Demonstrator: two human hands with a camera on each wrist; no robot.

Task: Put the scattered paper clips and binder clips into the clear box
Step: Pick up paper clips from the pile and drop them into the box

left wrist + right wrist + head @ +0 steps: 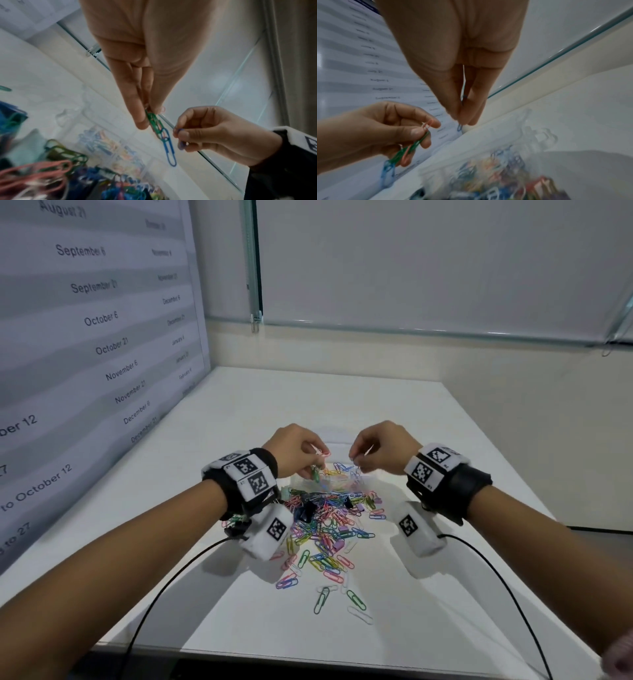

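A clear box (340, 448) with several coloured paper clips in it sits just beyond a dense pile of paper clips (325, 522) on the white table. Black binder clips (306, 513) and purple ones lie in the pile. Over the box's left side, my left hand (317, 463) pinches a linked bunch of green, pink and blue clips (161, 132), which dangles below the fingertips. My right hand (358, 462), a little way to the right at the same height, pinches a single blue-purple clip (181, 144) between thumb and fingers.
Stray clips (322, 599) trail from the pile toward the table's front edge. A wall with a printed date chart (102, 320) runs along the left side. Glass partitions close the back. Black wrist cables (164, 587) cross the near table.
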